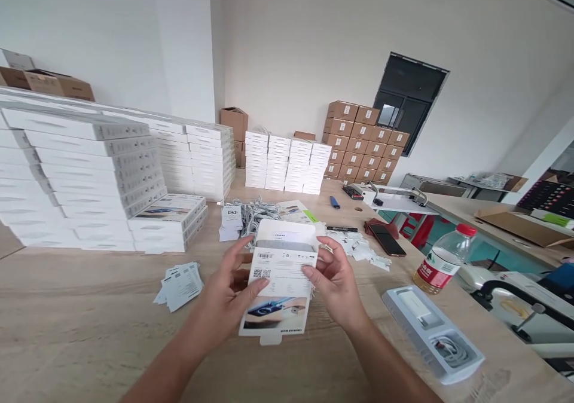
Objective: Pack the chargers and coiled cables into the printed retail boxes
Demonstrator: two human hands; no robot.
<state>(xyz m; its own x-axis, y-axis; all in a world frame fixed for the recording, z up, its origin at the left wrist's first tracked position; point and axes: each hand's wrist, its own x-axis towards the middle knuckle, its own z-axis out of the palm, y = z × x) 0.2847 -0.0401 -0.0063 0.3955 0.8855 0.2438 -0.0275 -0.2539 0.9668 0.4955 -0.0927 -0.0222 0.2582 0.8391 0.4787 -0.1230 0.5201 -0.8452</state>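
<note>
Between my hands is a white printed carton (287, 283) with a barcode, small codes and a picture of a device on its face. Its top flap stands up and the top end looks open; a tab sticks out at the lower end. My left hand (240, 280) grips the left side, thumb on the printed face. On the right side, my right hand (332, 274) holds the edge with its thumb pressed to the front. A pale tray (433, 334) with a white adapter and a coiled cable lies to the right. Printed cards (180, 286) lie to the left.
Tall stacks of white boxes (89, 176) line the left, with more white boxes (287, 164) behind. Coiled cables (260, 211), paper slips (359, 244), a phone (387, 239) and a bottle with a red cap (443, 259) are on the table. Brown cartons (359, 146) are stacked by the wall.
</note>
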